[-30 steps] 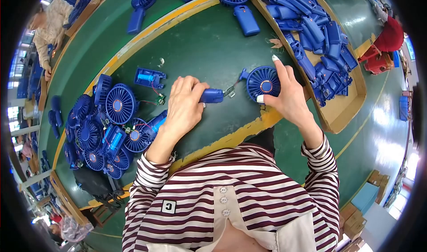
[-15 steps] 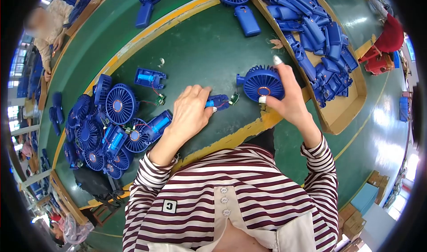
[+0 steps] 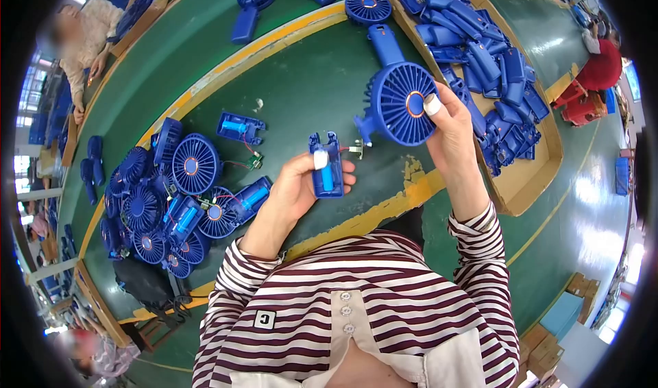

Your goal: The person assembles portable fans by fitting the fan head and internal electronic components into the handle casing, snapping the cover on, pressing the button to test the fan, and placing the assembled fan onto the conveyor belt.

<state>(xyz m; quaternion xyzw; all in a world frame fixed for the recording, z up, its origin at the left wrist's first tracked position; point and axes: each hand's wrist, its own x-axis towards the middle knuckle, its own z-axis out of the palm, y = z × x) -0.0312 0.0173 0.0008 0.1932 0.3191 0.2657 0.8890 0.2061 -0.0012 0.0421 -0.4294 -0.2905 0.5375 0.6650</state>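
My left hand (image 3: 288,192) holds a blue fan handle half (image 3: 329,188), its open side facing up and a light-blue battery inside. From its far end, wires lead to a small circuit board (image 3: 356,149). My right hand (image 3: 454,131) grips the rim of a round blue fan head (image 3: 394,100), its thumb on the front grille. The fan head's small neck points left, above and to the right of the circuit board. The two pieces are apart. Left of my left hand lies another handle half with a battery (image 3: 240,127), wired to its own board (image 3: 254,161).
A heap of fan heads and handle parts (image 3: 195,165) covers the bench's left side. At right, a cardboard box (image 3: 524,192) holds many blue handle shells. Fans (image 3: 369,7) lie beyond a yellow strip (image 3: 226,66). A co-worker (image 3: 89,38) is at upper left.
My right hand has closed on the fan head and raised it. My left hand has picked up the handle half and turned it lengthwise, battery side up.
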